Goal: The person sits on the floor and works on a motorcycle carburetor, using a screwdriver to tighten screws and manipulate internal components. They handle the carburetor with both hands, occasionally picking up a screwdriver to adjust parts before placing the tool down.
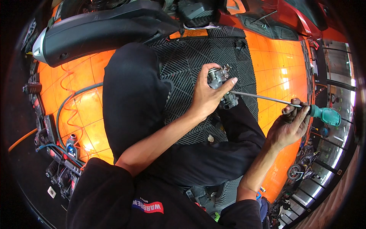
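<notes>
your left hand (pixel 206 92) grips a metal part (pixel 217 77) above the mat (pixel 187 57) near its right edge; your right hand (pixel 291 125) grips a screwdriver (pixel 327 115).

**Orange tiles (pixel 268 61) and bright windows (pixel 339 66)**

The floor is glossy orange, laid in squares with thin dark joints. A black ribbed mat (pixel 179 57) covers its middle. Daylight enters through the black-framed windows on the right, and white glare (pixel 284 71) spots the tiles. Along the left, the ground (pixel 24 168) is dark.
</notes>
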{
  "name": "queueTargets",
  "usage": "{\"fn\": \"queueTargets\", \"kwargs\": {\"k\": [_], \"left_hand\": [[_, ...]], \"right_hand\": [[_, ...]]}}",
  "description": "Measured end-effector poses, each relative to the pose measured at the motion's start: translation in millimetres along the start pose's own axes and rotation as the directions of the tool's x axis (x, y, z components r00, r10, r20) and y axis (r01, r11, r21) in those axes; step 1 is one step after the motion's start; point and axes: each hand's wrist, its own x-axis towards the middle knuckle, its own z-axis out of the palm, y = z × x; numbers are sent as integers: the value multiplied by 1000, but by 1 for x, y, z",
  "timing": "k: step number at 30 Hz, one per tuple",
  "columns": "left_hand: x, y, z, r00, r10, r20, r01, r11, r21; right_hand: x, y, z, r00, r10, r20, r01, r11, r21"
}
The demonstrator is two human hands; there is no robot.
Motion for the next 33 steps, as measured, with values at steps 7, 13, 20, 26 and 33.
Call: {"fn": "queueTargets", "kwargs": {"k": [7, 13, 20, 26, 33], "left_hand": [[1, -8, -2, 995, 103, -4, -102, 989, 106], [-1, -13, -2, 981, 194, -10, -182, 937, 299], [-3, -19, 0, 980, 197, -15, -181, 928, 327], [-3, -21, 1, 984, 176, -24, -158, 929, 336], [-8, -8, 5, 1000, 2, 28, -7, 985, 171]], "right_hand": [[1, 1, -1, 1000, -16, 21, 16, 1000, 4], [1, -7, 3, 999, -39, -16, 39, 999, -20], [-3, -19, 26, 994, 20, 112, -23, 999, 27], [3, -14, 16, 990, 38, 134, -17, 987, -158], [3, -24, 24, 969, 85, 230, -63, 993, -100]]}}
